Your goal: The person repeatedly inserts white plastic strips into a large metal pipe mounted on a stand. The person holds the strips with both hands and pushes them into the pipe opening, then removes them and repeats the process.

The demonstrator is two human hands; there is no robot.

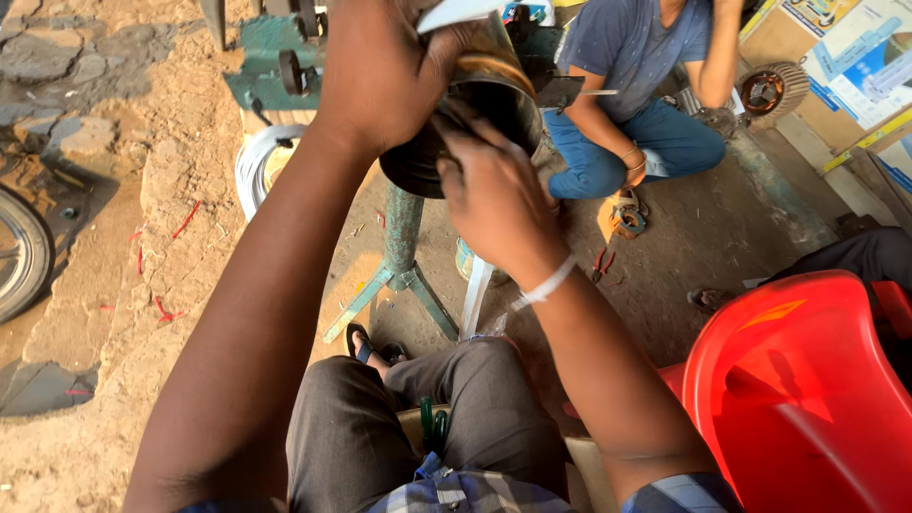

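Observation:
My left hand point(380, 76) grips the top of a dark metal cylinder point(475, 104), a motor stator with copper windings, held up in front of me. My right hand point(494, 195) is at the cylinder's lower open end, fingers pinched at its rim on something small I cannot make out. A white paper strip point(456, 11) sticks out at the top of the cylinder. The cylinder is above a green metal stand point(399, 261) on the dirt floor.
A red plastic chair point(807, 380) is at my right. Another person in blue point(646, 104) crouches ahead near a small motor part point(627, 218) and pliers point(600, 264). A coil of wire point(256, 161) lies left of the stand, a wheel point(19, 252) at far left.

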